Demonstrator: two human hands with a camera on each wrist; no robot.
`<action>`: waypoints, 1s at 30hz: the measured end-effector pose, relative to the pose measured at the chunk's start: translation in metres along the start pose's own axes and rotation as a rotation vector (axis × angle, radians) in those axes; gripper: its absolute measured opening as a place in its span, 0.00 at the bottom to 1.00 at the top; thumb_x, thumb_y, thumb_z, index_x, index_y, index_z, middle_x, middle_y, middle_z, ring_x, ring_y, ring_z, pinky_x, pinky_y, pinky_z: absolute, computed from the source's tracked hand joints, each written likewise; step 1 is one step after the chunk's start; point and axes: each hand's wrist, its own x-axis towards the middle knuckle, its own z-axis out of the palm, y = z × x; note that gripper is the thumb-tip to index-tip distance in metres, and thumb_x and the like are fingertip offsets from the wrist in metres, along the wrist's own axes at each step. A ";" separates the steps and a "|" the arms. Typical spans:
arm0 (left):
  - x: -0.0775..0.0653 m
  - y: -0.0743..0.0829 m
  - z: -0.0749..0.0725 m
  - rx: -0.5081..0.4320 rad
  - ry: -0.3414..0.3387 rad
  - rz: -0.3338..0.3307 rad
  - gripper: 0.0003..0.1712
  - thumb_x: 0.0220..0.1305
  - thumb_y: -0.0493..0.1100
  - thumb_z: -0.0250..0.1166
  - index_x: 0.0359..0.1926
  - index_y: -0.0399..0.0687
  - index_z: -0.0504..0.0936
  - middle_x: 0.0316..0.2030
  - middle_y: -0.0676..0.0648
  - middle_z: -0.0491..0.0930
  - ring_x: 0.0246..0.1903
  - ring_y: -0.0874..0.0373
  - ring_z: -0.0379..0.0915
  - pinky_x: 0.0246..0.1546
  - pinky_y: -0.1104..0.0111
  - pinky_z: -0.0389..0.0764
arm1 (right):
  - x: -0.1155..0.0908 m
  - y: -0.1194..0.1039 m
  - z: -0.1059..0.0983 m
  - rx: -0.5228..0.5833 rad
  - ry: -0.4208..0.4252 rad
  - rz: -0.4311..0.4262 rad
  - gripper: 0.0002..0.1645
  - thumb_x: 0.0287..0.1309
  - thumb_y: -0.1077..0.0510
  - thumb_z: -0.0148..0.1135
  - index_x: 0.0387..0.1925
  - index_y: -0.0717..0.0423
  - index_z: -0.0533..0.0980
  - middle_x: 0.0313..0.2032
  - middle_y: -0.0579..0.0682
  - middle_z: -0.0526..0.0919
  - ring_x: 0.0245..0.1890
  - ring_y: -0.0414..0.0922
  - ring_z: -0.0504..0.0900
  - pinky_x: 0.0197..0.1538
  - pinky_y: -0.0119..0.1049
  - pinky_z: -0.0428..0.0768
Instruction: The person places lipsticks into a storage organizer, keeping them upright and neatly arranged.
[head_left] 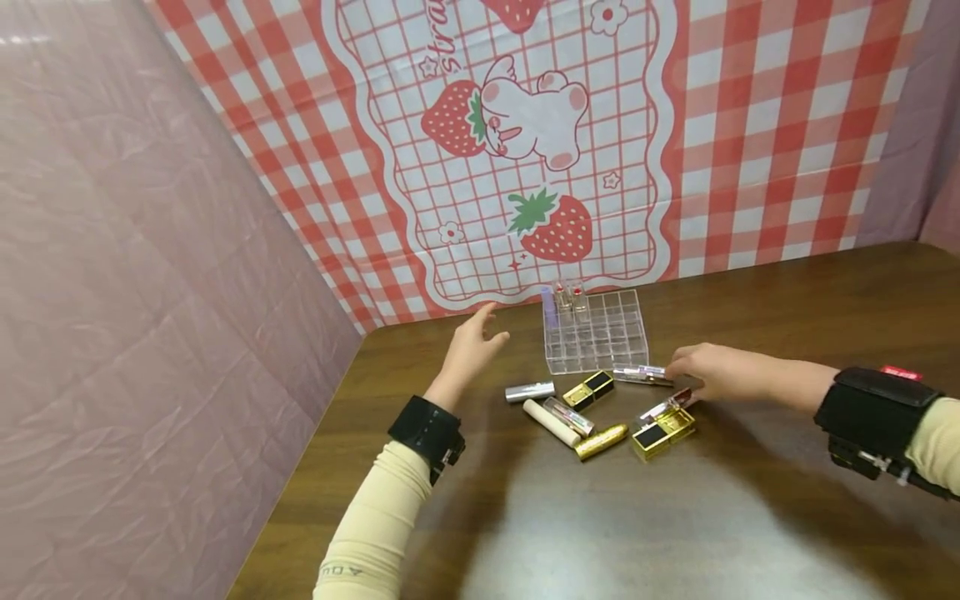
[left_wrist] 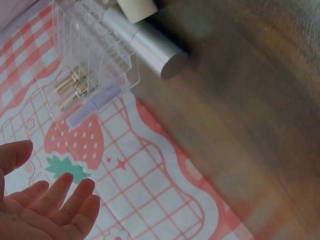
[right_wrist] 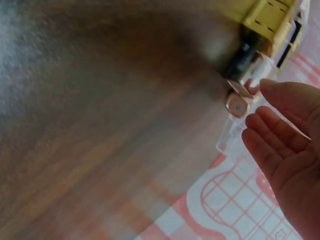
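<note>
My left hand (head_left: 472, 346) hovers to the left of a clear divided lipstick organizer (head_left: 596, 354), fingers spread and holding nothing. In the left wrist view its fingers (left_wrist: 60, 200) are relaxed and apart. Three lipsticks stand in the organizer's back-left slots: a lilac tube (head_left: 550, 307) and two clear-and-gold ones (head_left: 570, 298). My right hand (head_left: 712, 371) reaches in from the right beside a silvery clear lipstick (head_left: 641, 375) and another clear-capped lipstick (head_left: 663, 407). In the right wrist view, thumb and fingers are apart near a rose-gold tube end (right_wrist: 237, 106); contact is hard to judge.
Several lipsticks lie before the organizer: a silver tube (head_left: 529, 392), a black-and-gold one (head_left: 588, 390), a cream tube (head_left: 551, 422), a clear one (head_left: 570, 415), a gold bullet-shaped one (head_left: 602, 442) and a gold-and-black one (head_left: 663, 433). A strawberry-print cloth (head_left: 720, 167) hangs behind the wooden table (head_left: 600, 525).
</note>
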 end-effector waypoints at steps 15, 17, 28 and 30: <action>-0.005 -0.009 0.014 -0.008 -0.031 -0.002 0.32 0.61 0.42 0.60 0.65 0.46 0.63 0.57 0.39 0.72 0.54 0.42 0.69 0.53 0.55 0.71 | -0.006 -0.001 0.017 0.022 -0.028 -0.055 0.16 0.32 0.75 0.61 0.17 0.51 0.71 0.20 0.37 0.64 0.22 0.31 0.62 0.22 0.26 0.63; -0.005 -0.009 0.014 0.003 -0.029 0.001 0.31 0.61 0.42 0.60 0.65 0.46 0.63 0.56 0.39 0.72 0.54 0.42 0.69 0.53 0.55 0.71 | -0.006 -0.001 0.019 0.024 -0.034 -0.042 0.14 0.32 0.74 0.61 0.17 0.52 0.72 0.20 0.38 0.66 0.21 0.31 0.63 0.22 0.27 0.65; -0.001 0.005 0.016 0.110 -0.045 0.045 0.30 0.60 0.42 0.62 0.63 0.45 0.67 0.57 0.42 0.72 0.58 0.49 0.66 0.57 0.58 0.67 | 0.005 0.001 -0.008 0.031 0.043 0.052 0.09 0.35 0.72 0.63 0.19 0.56 0.76 0.20 0.39 0.71 0.22 0.32 0.66 0.22 0.28 0.67; 0.001 0.012 0.015 0.119 -0.053 0.065 0.30 0.59 0.43 0.62 0.62 0.46 0.67 0.57 0.43 0.72 0.58 0.50 0.66 0.57 0.58 0.67 | 0.013 0.001 -0.021 0.025 0.073 0.086 0.08 0.37 0.71 0.63 0.20 0.56 0.77 0.20 0.40 0.72 0.22 0.33 0.66 0.23 0.28 0.68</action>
